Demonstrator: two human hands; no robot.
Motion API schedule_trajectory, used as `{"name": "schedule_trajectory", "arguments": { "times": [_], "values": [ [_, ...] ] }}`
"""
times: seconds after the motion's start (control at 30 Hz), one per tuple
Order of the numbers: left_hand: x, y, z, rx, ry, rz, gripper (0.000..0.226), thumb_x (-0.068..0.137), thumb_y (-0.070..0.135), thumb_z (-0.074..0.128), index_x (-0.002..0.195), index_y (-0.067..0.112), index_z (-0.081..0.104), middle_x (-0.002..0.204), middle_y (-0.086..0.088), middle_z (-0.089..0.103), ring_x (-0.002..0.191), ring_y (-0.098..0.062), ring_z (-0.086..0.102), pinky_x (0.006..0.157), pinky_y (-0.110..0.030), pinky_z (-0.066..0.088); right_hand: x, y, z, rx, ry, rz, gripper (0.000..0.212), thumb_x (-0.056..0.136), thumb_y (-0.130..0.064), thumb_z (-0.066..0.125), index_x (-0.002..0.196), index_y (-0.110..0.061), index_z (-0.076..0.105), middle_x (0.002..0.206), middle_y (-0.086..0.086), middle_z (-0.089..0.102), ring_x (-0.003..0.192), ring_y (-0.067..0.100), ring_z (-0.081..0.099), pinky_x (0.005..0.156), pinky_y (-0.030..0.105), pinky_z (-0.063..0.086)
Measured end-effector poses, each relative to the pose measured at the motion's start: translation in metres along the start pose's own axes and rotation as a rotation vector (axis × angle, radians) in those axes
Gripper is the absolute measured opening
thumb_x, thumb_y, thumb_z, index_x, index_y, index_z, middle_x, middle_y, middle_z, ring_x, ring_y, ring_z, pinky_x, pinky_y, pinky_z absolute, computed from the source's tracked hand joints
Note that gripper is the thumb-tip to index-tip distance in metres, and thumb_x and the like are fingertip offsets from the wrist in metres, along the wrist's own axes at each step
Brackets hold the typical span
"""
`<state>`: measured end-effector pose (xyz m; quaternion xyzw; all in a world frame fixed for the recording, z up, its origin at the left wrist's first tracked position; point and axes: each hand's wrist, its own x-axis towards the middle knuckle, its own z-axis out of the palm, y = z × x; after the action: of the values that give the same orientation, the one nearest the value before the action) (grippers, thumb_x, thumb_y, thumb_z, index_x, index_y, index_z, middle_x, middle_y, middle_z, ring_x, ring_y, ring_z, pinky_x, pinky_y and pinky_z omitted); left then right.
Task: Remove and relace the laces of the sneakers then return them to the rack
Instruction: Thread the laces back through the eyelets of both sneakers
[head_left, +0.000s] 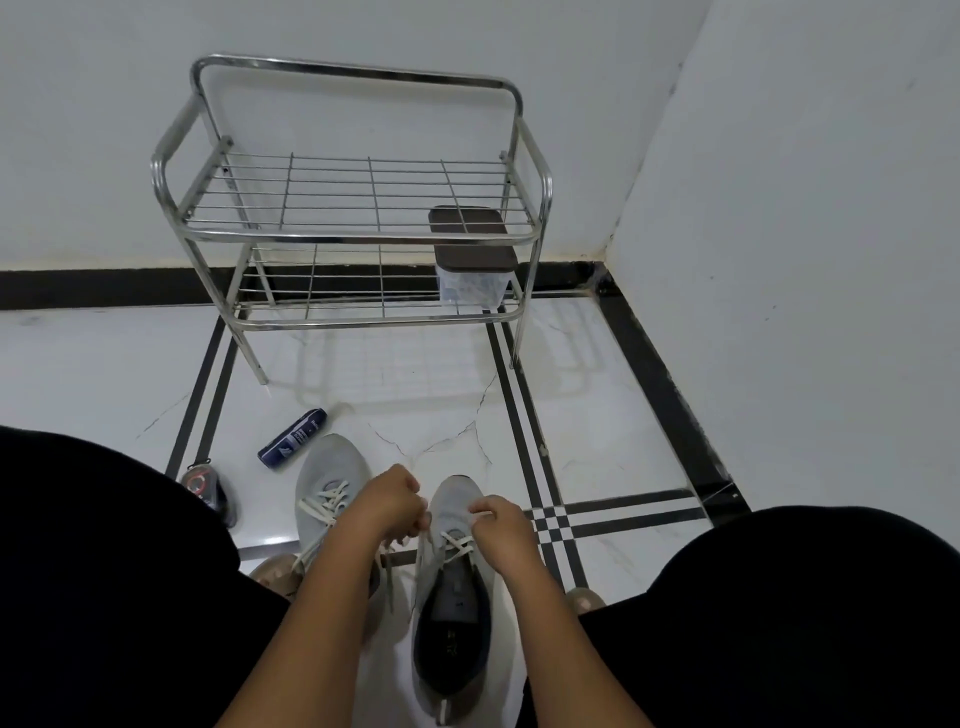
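- Nearest to me are both forearms, reaching forward between two dark-clothed knees toward the sneakers on the floor.
- I have my left hand (390, 501) closed in a fist around a white lace (457, 540), pinching it just left of the right-hand sneaker's toe.
- I have my right hand (506, 530) closed too, fingers pinching the same lace on the right side of that shoe's upper eyelets.
- Between my hands sits the right sneaker (451, 597), grey with a dark lining, its opening toward me and toe pointing far; the lace crosses only its upper part.
- Just beside it on the left lies the left sneaker (328, 483), also grey, partly hidden behind my left forearm, its laces loose and spread.
- Farther left on the floor I see a dark blue tube (292, 439) lying on its side, and a small dark object with a red ring (205, 488) near my left knee.
- Beyond, against the far wall, stands the steel rack (353, 239), two wire shelves, nothing on the top one.
- On its lower shelf, right end, sits a clear container with a dark lid (475, 260).
- Underfoot is a white floor (415, 395) with black border lines and hairline cracks; white walls meet in a corner at far right.
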<state>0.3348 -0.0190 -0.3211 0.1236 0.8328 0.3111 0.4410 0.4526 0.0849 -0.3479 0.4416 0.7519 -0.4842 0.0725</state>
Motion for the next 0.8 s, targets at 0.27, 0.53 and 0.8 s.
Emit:
{"name": "schedule_trajectory", "arguments": {
  "times": [0.27, 0.53, 0.8],
  "values": [
    [-0.014, -0.009, -0.012, 0.788, -0.16, -0.247, 0.022, 0.089, 0.027, 0.062, 0.1, 0.009, 0.068, 0.092, -0.003, 0.062, 0.086, -0.022, 0.058, 0.08, -0.03, 0.047, -0.012, 0.007, 0.035, -0.275, -0.21, -0.081, 0.038, 0.096, -0.01, 0.046, 0.131, -0.02, 0.058, 0.133, 0.006, 0.056, 0.118, 0.024, 0.054, 0.102, 0.029, 0.042],
    [0.009, -0.045, 0.056, 0.539, 0.183, 0.116, 0.032, 0.092, 0.012, 0.046, 0.122, 0.019, 0.056, 0.123, -0.008, 0.06, 0.112, -0.025, 0.056, 0.088, -0.031, 0.044, -0.012, 0.041, 0.022, -0.522, 0.002, 0.256, 0.034, 0.098, -0.02, 0.042, 0.13, -0.014, 0.053, 0.134, 0.007, 0.051, 0.122, 0.025, 0.051, 0.092, 0.035, 0.046],
    [0.025, -0.07, 0.076, 0.289, 0.113, 0.024, 0.01, 0.091, 0.017, 0.052, 0.089, 0.027, 0.054, 0.105, -0.009, 0.066, 0.095, -0.026, 0.062, 0.078, -0.03, 0.047, -0.012, 0.05, 0.029, -0.546, -0.068, 0.247, 0.031, 0.098, -0.016, 0.042, 0.126, -0.012, 0.055, 0.13, 0.007, 0.056, 0.118, 0.025, 0.056, 0.09, 0.033, 0.047]
  ]
}}
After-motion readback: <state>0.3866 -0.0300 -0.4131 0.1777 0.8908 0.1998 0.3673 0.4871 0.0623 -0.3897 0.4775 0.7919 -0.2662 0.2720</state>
